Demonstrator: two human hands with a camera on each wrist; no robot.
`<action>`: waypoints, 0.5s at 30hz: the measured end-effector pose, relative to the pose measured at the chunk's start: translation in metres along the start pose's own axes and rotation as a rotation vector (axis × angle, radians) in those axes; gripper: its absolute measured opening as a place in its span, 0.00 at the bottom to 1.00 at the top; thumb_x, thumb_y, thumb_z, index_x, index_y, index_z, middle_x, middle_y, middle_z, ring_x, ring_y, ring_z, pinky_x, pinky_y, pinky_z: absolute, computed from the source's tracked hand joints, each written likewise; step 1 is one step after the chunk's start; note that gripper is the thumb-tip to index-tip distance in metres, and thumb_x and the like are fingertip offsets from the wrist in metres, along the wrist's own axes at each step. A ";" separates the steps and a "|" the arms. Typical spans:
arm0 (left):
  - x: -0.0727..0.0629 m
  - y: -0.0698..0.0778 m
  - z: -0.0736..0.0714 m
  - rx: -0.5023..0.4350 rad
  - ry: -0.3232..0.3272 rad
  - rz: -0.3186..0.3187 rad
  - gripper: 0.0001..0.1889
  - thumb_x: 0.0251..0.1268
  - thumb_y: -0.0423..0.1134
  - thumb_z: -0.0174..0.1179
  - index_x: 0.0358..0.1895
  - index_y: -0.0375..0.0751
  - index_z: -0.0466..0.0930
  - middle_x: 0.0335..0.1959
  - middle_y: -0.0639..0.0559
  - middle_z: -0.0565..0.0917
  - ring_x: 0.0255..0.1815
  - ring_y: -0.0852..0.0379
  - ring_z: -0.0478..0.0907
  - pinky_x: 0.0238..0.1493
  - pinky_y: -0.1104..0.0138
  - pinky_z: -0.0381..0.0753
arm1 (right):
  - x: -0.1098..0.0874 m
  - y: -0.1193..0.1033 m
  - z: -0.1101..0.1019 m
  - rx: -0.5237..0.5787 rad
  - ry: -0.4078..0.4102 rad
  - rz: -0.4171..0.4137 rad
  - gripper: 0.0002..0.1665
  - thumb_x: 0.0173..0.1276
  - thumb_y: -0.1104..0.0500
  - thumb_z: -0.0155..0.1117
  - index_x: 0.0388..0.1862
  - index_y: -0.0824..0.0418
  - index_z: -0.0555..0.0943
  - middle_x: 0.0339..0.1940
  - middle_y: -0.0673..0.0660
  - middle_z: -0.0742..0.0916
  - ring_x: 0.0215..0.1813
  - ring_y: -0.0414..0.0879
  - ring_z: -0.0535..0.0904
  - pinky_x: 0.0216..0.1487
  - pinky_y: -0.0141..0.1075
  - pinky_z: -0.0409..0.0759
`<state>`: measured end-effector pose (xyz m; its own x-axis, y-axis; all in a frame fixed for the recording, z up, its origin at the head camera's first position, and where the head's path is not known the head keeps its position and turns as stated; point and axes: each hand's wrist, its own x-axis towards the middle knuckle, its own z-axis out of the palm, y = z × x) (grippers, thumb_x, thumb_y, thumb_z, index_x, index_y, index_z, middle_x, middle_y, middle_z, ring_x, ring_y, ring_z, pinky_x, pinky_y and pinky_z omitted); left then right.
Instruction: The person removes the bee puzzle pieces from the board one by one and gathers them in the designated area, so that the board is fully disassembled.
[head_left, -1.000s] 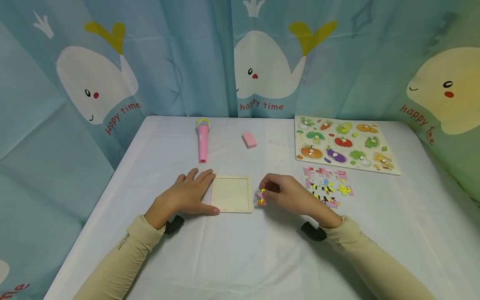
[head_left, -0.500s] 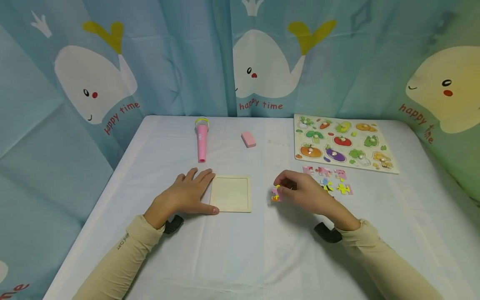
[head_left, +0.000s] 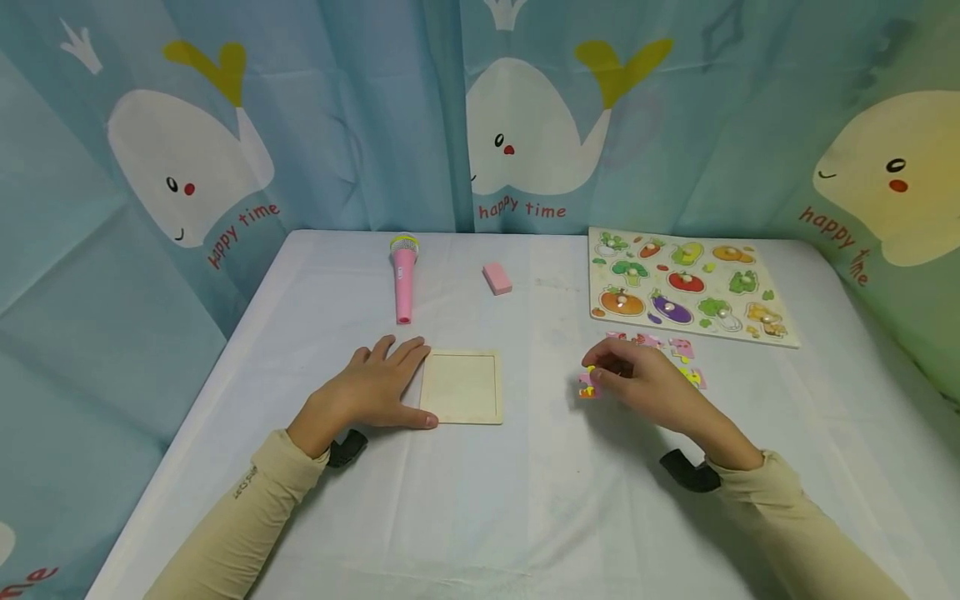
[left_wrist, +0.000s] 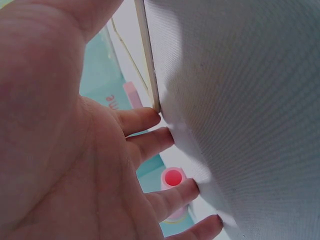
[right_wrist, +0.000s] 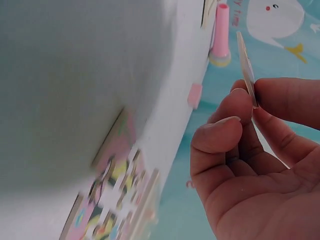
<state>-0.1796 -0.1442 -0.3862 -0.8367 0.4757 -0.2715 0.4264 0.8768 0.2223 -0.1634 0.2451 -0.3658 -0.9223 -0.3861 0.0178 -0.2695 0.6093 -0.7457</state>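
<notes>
My left hand [head_left: 367,387] lies with its fingers spread at the left side of a shallow, light wooden puzzle tray [head_left: 461,387]. Its thumb and index fingertip touch the tray's edge, and nothing is held. Between the thumb and fingers of my right hand [head_left: 656,385] is a small pink and yellow jigsaw piece [head_left: 587,385]. In the right wrist view that jigsaw piece [right_wrist: 245,67] shows edge-on, raised over the table. Several loose jigsaw pieces [head_left: 681,347] lie beyond the right hand, which hides part of them.
A pink toy microphone [head_left: 404,287] and a pink block [head_left: 497,279] lie toward the back of the white-covered table [head_left: 480,517]. At the back right is a vegetable peg puzzle board [head_left: 712,300]. A blue whale-print curtain [head_left: 420,117] hangs behind.
My right hand has moved right with the pinched jigsaw piece, away from the tray and over toward the loose pieces. The left hand and the tray have stayed in place.
</notes>
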 end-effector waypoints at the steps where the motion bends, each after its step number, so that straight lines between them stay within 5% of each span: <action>1: 0.000 0.000 0.000 -0.001 -0.002 -0.001 0.58 0.64 0.69 0.69 0.86 0.36 0.54 0.86 0.42 0.56 0.84 0.30 0.48 0.75 0.33 0.55 | -0.002 0.002 -0.002 0.012 0.000 0.010 0.06 0.78 0.66 0.66 0.51 0.65 0.84 0.35 0.54 0.85 0.33 0.48 0.77 0.31 0.36 0.77; 15: -0.001 0.000 -0.002 -0.005 -0.002 0.006 0.58 0.65 0.69 0.69 0.86 0.36 0.54 0.86 0.42 0.56 0.84 0.30 0.49 0.76 0.34 0.56 | -0.030 0.032 -0.031 -0.012 0.096 0.055 0.10 0.82 0.66 0.62 0.55 0.67 0.84 0.34 0.56 0.83 0.31 0.48 0.77 0.29 0.36 0.77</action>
<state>-0.1792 -0.1446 -0.3843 -0.8335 0.4812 -0.2716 0.4299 0.8735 0.2285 -0.1532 0.2979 -0.3692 -0.9579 -0.2841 0.0407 -0.2202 0.6367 -0.7390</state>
